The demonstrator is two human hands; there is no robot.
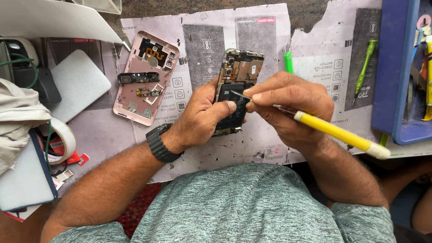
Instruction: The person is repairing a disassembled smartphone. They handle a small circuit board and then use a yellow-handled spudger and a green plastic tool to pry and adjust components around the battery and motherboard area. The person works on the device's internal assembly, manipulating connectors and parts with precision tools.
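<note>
In the middle of the counter (pixel 315 13), on a worn paper mat (pixel 265 144) with torn edges, the left hand (pixel 202 114) holds an opened phone (pixel 236 85) without its back cover. The grip of this hand is closed around the phone's lower half, with the thumb lying across the black battery (pixel 231 96). The phone stands tilted, its camera end pointing away from the person. The right hand (pixel 288 101) has a narrow grip, pinching a thin tool with a yellow handle (pixel 337 132); its metal tip touches the battery near its upper edge, just beside the left thumb.

To the left of the hands, the pink back cover (pixel 146 76) lies flat with its inner side up, and a small black part (pixel 138 78) rests across it. Between this cover and the phone there is some open mat. To the right, a green screwdriver (pixel 365 65) lies near the wall of a blue tray (pixel 389 72), and a short green piece (pixel 288 62) shows just behind the right hand.

The blue tray holds several tools at the picture's right edge; I cannot tell exactly what they are. At the left edge lie a roll of tape (pixel 63 135), a grey pad (pixel 76 83) and a folded cloth (pixel 18 121), close together, so that side is crowded.
</note>
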